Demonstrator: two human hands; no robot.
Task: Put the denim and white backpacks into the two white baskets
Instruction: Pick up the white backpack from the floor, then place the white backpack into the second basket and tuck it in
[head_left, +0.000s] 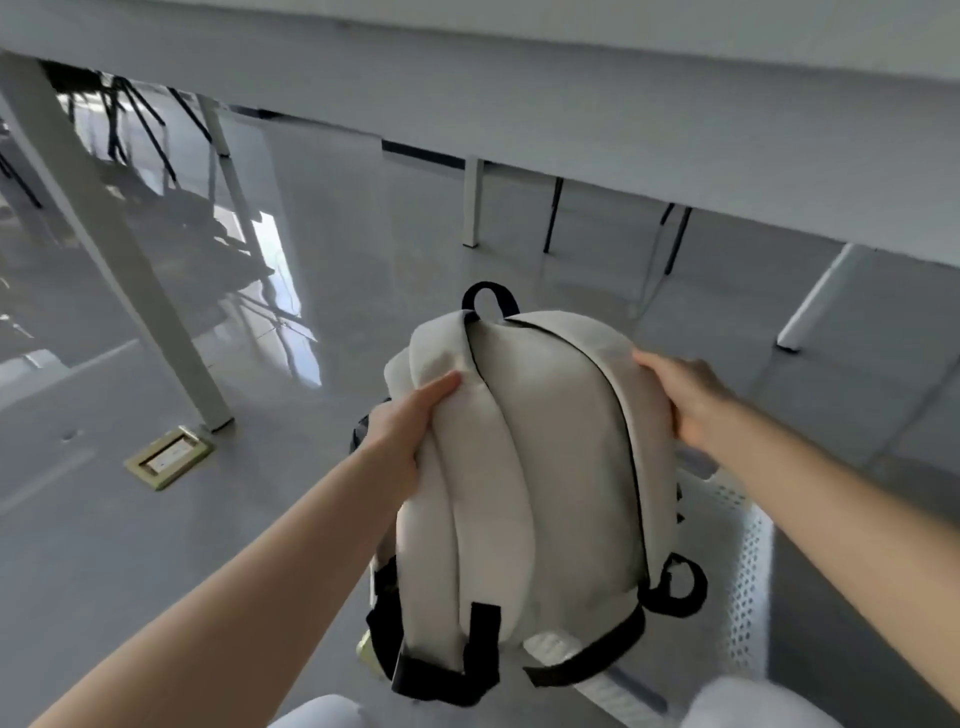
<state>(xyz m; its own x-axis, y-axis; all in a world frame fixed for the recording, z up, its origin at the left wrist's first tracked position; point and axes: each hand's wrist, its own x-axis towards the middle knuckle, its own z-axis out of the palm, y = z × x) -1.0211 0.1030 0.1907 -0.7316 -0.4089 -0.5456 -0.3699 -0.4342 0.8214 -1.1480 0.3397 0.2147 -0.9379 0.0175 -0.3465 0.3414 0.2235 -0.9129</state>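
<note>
we hold the white backpack (540, 467) upright in the air, strap side toward us. left hand (400, 436) and right hand (680, 400) each have their grip pinching a side of the fabric, likely to keep it narrow and steady. it hangs directly over a perforated white basket (748, 571) on the floor (104, 519), ready for lowering. denim backpack not seen.

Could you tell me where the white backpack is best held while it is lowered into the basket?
Probably by its upper flanks, from both sides, as now: the left hand pinches the strap side and the right hand the zip edge of the white backpack. It hangs upright over the white basket, so its soft, narrow body stays steady.
</note>
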